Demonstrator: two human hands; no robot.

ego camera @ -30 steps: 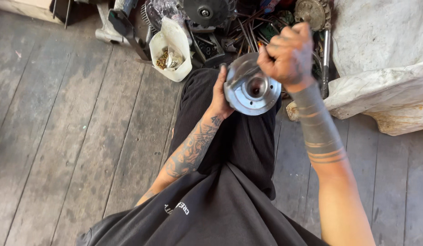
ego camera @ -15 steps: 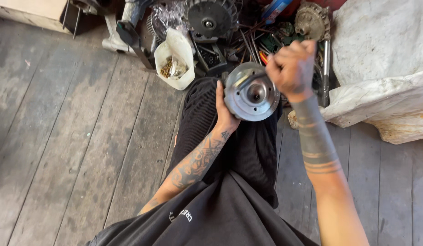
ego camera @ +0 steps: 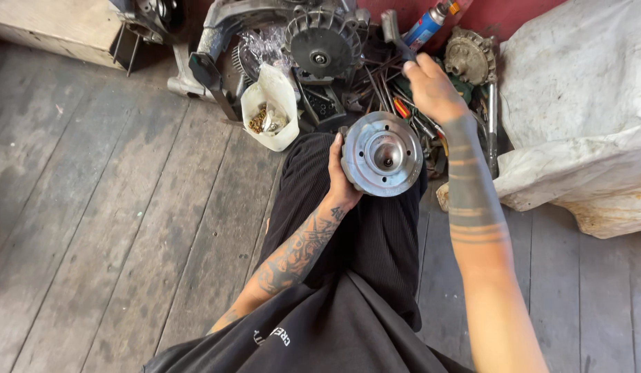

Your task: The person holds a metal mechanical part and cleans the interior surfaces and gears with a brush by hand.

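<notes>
Nearby, a white tub (ego camera: pixel 270 103) holds brass bits; left hand (ego camera: pixel 340 181) fingers grip the metal disc (ego camera: pixel 382 153), right hand (ego camera: pixel 431 86) fingers curled.

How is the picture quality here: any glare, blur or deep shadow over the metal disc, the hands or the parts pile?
Head view: daylight is even; the disc in the left hand is sharp, with mild glare on its face. The right hand looks slightly soft. The parts pile sits in dark shadow, details hard to tell; the white sack is bright.

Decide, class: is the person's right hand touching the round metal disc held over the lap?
Apart. The head view shows the right hand raised above the round metal disc, tools visible between them; only the left hand grips the disc's edge.
</notes>
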